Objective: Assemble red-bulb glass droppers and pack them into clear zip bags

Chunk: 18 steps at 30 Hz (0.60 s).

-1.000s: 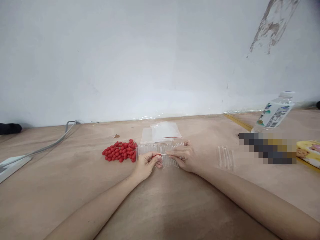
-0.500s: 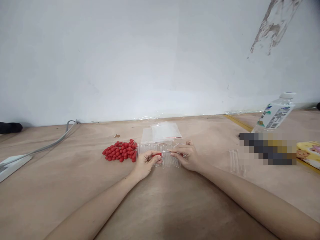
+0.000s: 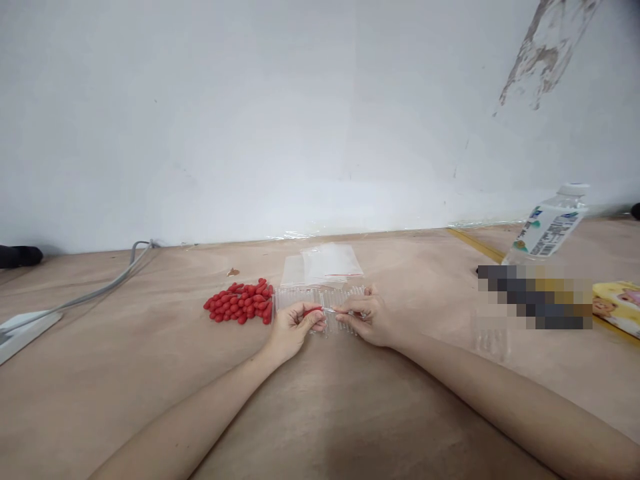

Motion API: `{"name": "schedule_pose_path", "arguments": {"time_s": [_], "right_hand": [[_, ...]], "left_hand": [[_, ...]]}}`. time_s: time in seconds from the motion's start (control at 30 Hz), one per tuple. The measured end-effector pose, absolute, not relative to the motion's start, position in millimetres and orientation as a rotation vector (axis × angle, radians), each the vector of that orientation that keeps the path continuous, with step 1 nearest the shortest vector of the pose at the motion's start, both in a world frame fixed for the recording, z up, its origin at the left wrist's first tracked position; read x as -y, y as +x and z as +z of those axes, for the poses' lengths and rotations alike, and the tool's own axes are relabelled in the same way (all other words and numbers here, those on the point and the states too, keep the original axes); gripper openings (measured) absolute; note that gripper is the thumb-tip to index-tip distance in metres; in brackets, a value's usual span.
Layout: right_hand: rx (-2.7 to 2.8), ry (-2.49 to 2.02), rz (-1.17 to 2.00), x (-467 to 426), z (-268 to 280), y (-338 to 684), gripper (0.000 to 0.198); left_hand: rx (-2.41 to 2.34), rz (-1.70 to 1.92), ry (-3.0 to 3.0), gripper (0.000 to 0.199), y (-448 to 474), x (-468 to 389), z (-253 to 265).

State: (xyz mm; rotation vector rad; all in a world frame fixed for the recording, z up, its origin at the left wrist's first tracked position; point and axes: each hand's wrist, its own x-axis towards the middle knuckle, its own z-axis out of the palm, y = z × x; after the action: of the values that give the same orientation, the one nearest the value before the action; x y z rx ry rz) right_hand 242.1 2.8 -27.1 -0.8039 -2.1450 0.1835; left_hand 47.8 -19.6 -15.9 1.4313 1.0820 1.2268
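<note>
Left hand [image 3: 299, 325] mostly covers red piece [image 3: 313, 311]; shape indistinct. Thin piece [image 3: 329, 309] in right hand [image 3: 367, 319] is too small to identify. Loose tubes [image 3: 491, 337] blur; count uncertain. Pixelated patch [image 3: 535, 299] obscures what lies beneath. Frame edge cuts yellow packet [image 3: 617, 307].

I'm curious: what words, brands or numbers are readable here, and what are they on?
No text reads clearly.
Bottle label: printed marks, too small and blurred to read.
Yellow printed item, right edge: pictures show, no legible wording.
Red pieces and clear tubes: no lettering visible.
</note>
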Motion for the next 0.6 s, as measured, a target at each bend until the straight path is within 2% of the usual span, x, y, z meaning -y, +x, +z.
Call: {"name": "schedule_pose_path", "arguments": {"time_s": [0.23,0.6], "right_hand": [[2.243,-0.742,0.235,-6.2,-23.0,246.5,0.02],[2.228,-0.66,0.067,-9.6,-23.6,246.4,0.019]], "left_hand": [[-1.084,1.189,1.41,0.029,47.5,19.8,-19.1],[-1.044,1.126,1.379,0.031,48.5,19.7,-18.0]]}}
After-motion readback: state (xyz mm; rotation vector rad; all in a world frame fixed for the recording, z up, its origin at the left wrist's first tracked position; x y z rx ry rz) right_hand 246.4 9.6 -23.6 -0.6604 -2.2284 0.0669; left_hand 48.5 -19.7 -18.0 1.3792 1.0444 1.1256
